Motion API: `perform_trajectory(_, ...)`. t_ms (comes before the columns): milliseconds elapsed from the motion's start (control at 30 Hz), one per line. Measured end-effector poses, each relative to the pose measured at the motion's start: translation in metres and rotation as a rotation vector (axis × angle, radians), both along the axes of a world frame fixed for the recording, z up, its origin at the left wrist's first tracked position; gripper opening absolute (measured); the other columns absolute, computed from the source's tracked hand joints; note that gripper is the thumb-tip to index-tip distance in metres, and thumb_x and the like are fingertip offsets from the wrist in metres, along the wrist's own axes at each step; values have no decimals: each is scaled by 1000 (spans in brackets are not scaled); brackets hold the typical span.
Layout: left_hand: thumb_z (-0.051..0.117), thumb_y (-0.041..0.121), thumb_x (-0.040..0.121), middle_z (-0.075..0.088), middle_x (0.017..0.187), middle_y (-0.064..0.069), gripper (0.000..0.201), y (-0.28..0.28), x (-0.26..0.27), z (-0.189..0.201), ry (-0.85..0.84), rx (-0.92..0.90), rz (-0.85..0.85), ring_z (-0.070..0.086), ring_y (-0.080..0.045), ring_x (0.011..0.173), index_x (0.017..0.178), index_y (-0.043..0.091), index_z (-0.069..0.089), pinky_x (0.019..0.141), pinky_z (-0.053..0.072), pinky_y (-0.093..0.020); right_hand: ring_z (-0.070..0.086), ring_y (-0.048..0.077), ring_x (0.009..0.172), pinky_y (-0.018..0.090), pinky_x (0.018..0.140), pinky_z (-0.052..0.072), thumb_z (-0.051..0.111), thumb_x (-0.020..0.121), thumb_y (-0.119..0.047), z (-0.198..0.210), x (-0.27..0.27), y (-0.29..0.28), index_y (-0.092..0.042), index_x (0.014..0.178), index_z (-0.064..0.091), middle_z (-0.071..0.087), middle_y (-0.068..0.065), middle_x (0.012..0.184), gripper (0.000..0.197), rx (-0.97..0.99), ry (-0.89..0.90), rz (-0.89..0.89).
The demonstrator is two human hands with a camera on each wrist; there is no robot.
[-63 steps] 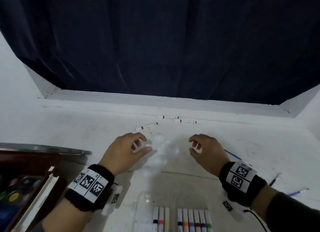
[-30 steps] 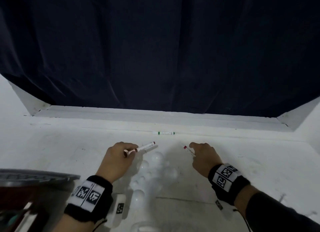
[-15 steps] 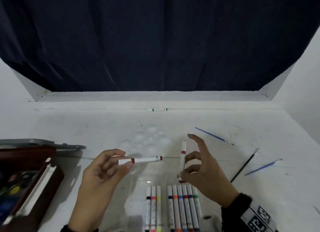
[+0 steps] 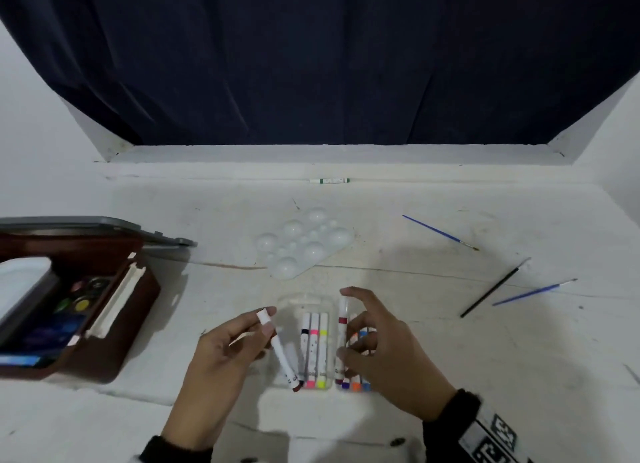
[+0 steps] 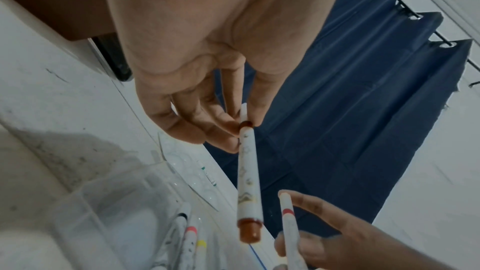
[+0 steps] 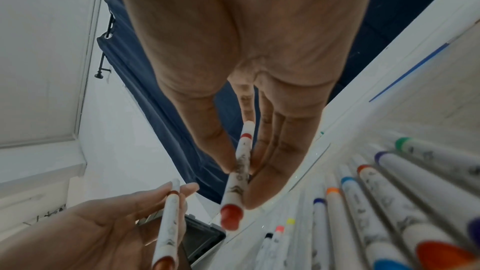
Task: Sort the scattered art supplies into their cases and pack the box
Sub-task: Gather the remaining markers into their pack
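A clear marker case (image 4: 301, 300) lies near the table's front edge, with several coloured markers (image 4: 314, 351) in its slots. My left hand (image 4: 242, 338) pinches a brown-capped marker (image 4: 282, 353) (image 5: 248, 174) near its upper end, tilted over the case's left side. My right hand (image 4: 374, 345) holds a red-banded marker (image 4: 342, 338) (image 6: 237, 174) between thumb and fingers, upright over the gap in the middle of the row. A green marker (image 4: 329, 181) lies alone at the table's far edge.
A white paint palette (image 4: 304, 242) lies behind the case. An open brown art box (image 4: 114, 324) with paints stands at the left. Three brushes (image 4: 440, 232) (image 4: 491, 289) (image 4: 533, 292) are scattered at the right. A dark curtain hangs behind the table.
Both hands picked a marker off the far table and drew back to the case. Since half a second ago, the left marker swung from level to steeply tilted and both hands came lower over the case.
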State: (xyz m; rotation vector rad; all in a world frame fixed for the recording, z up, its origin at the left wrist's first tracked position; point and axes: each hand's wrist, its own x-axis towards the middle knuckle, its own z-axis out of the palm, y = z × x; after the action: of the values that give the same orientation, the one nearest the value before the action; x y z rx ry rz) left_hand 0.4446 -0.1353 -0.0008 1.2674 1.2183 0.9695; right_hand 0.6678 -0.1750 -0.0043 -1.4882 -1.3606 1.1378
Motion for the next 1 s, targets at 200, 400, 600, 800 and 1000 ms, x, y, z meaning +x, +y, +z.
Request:
perform_trajectory(200, 72, 8, 88, 64, 81, -13, 28, 10, -15, -11, 92, 60, -115, 65, -16, 73, 111, 24, 73, 69, 50, -18, 68, 19, 66, 46, 68, 61, 68, 82, -3, -10, -25, 5, -47, 124, 47, 62, 4, 89, 65, -3, -6, -6)
perform_trajectory(400, 75, 17, 88, 73, 84, -6, 20, 46, -23, -12, 207, 49, -294, 73, -18, 74, 105, 25, 70, 73, 55, -37, 66, 15, 63, 32, 63, 58, 73, 78, -5, -21, -53, 23, -43, 123, 47, 65, 3, 81, 64, -33, -96, -41)
perform_trajectory(600, 79, 19, 84, 73, 80, -3, 20, 71, -19, -22, 246, 68, -396, 74, -15, 71, 101, 26, 71, 69, 55, -24, 63, 6, 64, 20, 62, 52, 77, 78, -13, -27, -64, 32, -35, 122, 47, 65, -3, 75, 58, -72, -279, -60)
perform_trajectory(800, 82, 27, 81, 73, 87, 7, 28, 84, -17, -32, 435, 167, -448, 71, -3, 76, 107, 27, 73, 71, 55, -17, 56, 3, 71, 12, 63, 42, 76, 81, -19, -25, -67, 39, -30, 135, 45, 62, -12, 93, 64, -79, -431, -12)
perform_trajectory(1000, 87, 22, 76, 72, 106, 9, 60, 86, -20, -35, 510, 174, -549, 70, 4, 84, 131, 20, 64, 80, 54, -12, 52, 18, 107, 28, 93, 43, 76, 81, -31, -21, -63, 46, -27, 147, 35, 53, 1, 122, 78, -103, -615, 115)
